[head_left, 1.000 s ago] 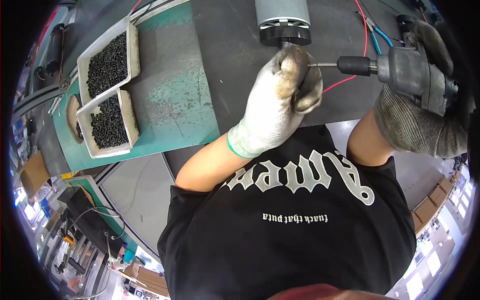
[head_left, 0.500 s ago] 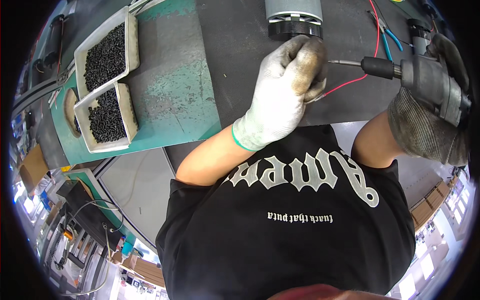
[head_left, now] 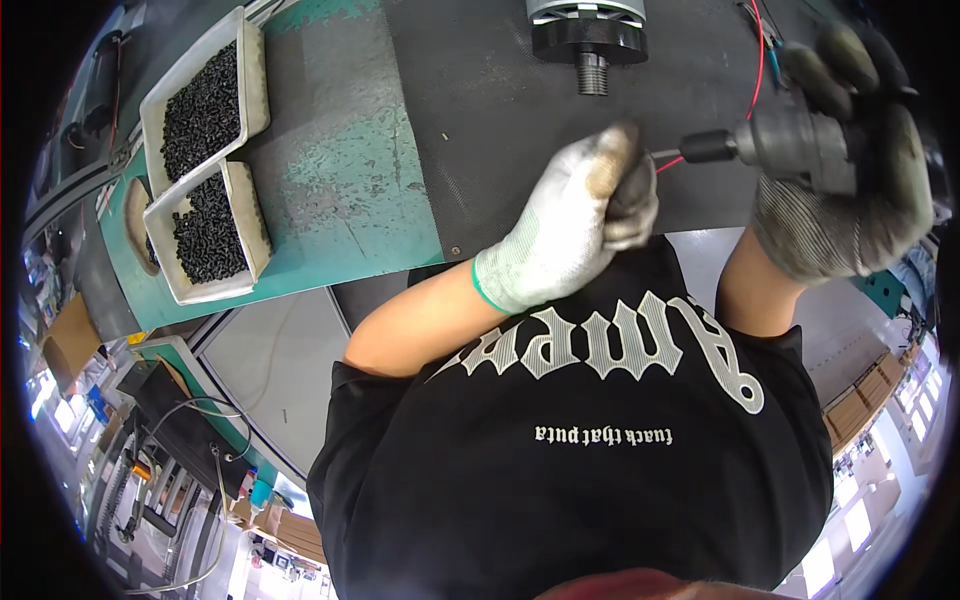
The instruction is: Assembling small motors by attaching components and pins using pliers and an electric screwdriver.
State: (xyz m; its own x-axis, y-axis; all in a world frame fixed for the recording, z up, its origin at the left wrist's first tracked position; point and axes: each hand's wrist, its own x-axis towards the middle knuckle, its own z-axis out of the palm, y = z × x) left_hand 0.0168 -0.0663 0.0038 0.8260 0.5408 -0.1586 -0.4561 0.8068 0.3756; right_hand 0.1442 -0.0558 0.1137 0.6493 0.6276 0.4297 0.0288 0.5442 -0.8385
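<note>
My left hand [head_left: 590, 215], in a white glove with soiled fingertips, is closed in front of me over the dark mat. Whatever its fingers pinch is hidden. The bit of a dark power screwdriver [head_left: 790, 145] reaches to those fingers from the right. Around that tool's body my right hand [head_left: 850, 200], also gloved and partly blurred, is closed. Beyond my left hand lies a grey cylindrical motor [head_left: 588, 10] with a black collar [head_left: 590, 42]. Its threaded shaft [head_left: 592, 75] points toward me, and neither hand touches it.
Two white bins [head_left: 258, 90] of small black screws stand on the green worktop at left. A round dish [head_left: 137, 225] sits beside them. Red wire [head_left: 757, 75] runs across the mat at right, near blue-handled pliers [head_left: 773, 62] partly hidden by my right hand.
My left hand has come away from the motor toward me, uncovering the threaded shaft. The screwdriver and right hand have shifted left and nearer me, the bit now at the left fingers.
</note>
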